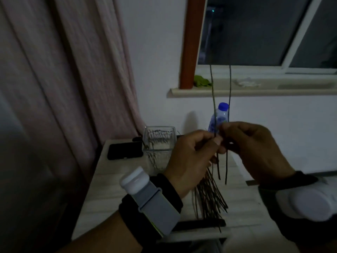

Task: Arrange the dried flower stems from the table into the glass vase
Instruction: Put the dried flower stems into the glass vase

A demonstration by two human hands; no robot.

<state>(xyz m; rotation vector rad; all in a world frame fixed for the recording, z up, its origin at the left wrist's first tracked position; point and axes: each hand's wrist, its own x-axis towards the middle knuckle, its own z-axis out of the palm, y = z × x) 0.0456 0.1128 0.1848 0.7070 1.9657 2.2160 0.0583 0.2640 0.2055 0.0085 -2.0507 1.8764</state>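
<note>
Stems point(230, 84) stand upright in our pinched fingers, one in the left hand point(189, 154), one in the right hand point(255, 147); the vase point(159, 141) sits on the table point(113, 179) down-left, nearer our left; more stems point(209, 196) lie below.

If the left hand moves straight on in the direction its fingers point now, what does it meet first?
The left hand points right, toward the right hand. It would probably meet that hand's fingers first; they already look almost touching, though depth is unclear.

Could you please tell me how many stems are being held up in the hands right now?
2: one stem pinched by the left hand, the other stem by the right hand. More lie in a bundle on the table.
</note>
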